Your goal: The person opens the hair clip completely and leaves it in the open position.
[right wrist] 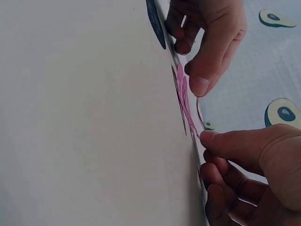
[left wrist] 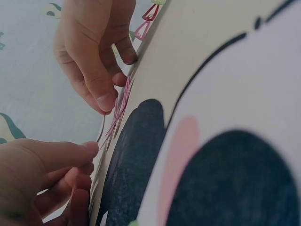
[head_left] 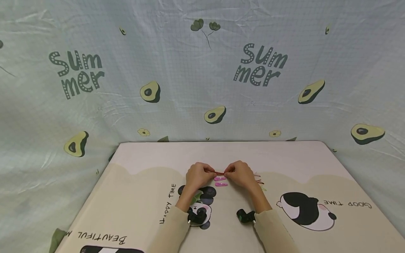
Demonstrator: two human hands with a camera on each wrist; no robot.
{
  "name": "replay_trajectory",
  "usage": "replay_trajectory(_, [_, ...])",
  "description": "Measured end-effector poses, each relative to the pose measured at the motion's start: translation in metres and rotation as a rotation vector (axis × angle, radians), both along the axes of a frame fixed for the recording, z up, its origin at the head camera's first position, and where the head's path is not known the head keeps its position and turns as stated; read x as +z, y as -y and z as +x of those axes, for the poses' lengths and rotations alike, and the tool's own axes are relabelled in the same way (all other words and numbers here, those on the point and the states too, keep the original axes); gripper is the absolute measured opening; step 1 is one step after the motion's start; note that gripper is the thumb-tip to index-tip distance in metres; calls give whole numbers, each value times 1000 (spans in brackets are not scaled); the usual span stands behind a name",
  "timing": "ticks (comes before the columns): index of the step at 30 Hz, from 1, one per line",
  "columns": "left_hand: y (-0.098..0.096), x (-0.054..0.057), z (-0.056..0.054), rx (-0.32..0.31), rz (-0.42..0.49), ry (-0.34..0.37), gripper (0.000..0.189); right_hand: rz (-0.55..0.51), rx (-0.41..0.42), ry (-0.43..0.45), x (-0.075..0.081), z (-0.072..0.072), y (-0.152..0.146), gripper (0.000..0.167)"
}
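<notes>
My left hand (head_left: 200,175) and right hand (head_left: 239,174) face each other over the table. Between their fingertips they pinch the two ends of a thin red hair clip (head_left: 219,173), which shows edge-on as a dark curved strip (right wrist: 199,110) in the right wrist view. Just nearer to me on the table lie two pink snap hair clips (head_left: 221,184), one below the other. In the wrist views, these pink clips (left wrist: 123,99) overlap beside the fingertips.
Right of my right hand lie more hair clips, among them a red one (head_left: 260,182) and a green one (head_left: 264,188), partly behind the hand. The light tabletop (head_left: 142,203) has printed animals and lettering. A curtain with avocado prints (head_left: 177,70) hangs behind its far edge.
</notes>
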State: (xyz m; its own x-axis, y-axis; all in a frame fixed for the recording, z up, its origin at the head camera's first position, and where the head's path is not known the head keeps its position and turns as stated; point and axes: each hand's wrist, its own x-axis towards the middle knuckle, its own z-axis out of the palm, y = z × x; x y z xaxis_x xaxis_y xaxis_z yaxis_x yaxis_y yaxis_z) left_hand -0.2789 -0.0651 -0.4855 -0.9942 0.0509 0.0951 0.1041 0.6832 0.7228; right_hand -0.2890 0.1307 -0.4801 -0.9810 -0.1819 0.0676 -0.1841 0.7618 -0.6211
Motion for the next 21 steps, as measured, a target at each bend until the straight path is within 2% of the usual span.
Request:
replay_trajectory(5, [2, 1, -1, 4, 52, 6, 9, -8, -23, -4, 5, 2, 1, 5])
replay_trajectory(9, [3, 5, 0, -16, 96, -9, 9, -28, -36, 7, 16, 4, 1, 6])
replay_trajectory(16, [2, 21, 1, -32, 152, -58, 10, -90, -21, 12, 38, 9, -3, 7])
replay_trajectory(21, [2, 34, 6, -44, 197, -79, 11, -120, 0, -28, 51, 14, -5, 8])
